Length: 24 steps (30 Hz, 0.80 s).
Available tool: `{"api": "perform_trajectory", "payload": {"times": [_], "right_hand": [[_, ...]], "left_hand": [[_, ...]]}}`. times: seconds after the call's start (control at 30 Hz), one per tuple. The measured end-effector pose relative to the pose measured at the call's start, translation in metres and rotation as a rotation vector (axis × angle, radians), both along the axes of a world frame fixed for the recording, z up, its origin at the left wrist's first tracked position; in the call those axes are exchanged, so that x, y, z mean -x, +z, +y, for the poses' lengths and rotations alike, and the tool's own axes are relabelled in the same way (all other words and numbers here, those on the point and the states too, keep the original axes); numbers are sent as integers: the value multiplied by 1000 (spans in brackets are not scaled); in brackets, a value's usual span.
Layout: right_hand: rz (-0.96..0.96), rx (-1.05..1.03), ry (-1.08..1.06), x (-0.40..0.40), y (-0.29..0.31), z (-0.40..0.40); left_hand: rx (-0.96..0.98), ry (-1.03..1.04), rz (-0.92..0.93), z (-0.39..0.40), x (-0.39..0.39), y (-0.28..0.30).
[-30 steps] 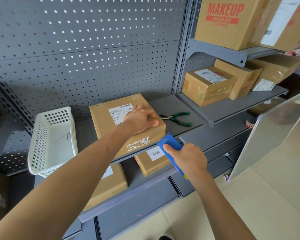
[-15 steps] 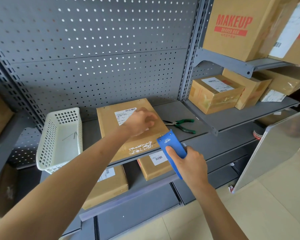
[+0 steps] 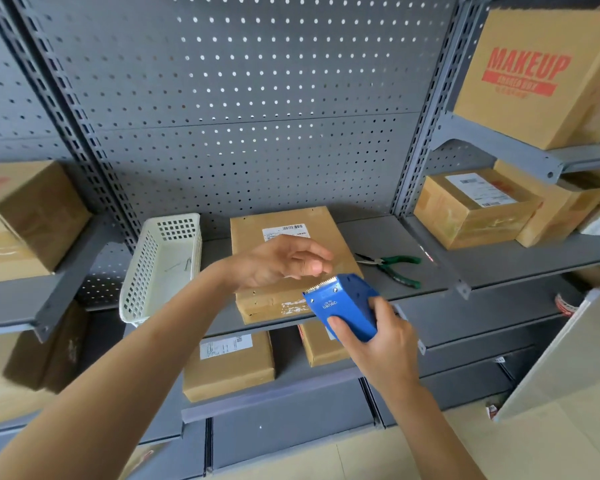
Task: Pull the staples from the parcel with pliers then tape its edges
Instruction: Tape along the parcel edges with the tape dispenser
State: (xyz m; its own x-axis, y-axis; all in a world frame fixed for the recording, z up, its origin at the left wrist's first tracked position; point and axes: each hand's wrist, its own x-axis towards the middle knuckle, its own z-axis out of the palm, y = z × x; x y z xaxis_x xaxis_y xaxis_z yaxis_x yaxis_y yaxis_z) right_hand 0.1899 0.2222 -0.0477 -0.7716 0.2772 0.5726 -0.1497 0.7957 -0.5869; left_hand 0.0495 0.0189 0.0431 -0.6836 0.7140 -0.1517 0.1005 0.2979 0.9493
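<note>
The flat brown parcel with a white label lies on the grey shelf; its front edge shows torn white patches. My right hand grips a blue tape dispenser, toothed edge up, just in front of the parcel's right front corner. My left hand hovers above the parcel, thumb and fingertips pinched together right by the dispenser's teeth, seemingly on the end of clear tape, which is barely visible. The green-handled pliers lie on the shelf to the right of the parcel.
A white perforated basket holding pulled staples stands left of the parcel. Other cardboard boxes fill the right, left and lower shelves. A pale board leans at the lower right.
My left hand has lifted off the parcel's top and come to the dispenser's teeth. My right hand has raised the dispenser and tipped its toothed edge upward. The camera has tilted up.
</note>
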Motion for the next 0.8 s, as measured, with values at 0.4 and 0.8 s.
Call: {"api": "perform_trajectory", "payload": {"times": [0.4,0.8], "right_hand": [[158,26,191,23,13,-19],[185,28,267,30,16,-26]], "left_hand": [[7,175,71,-29,-11,21],[52,330,162,-30,-27,34]]}}
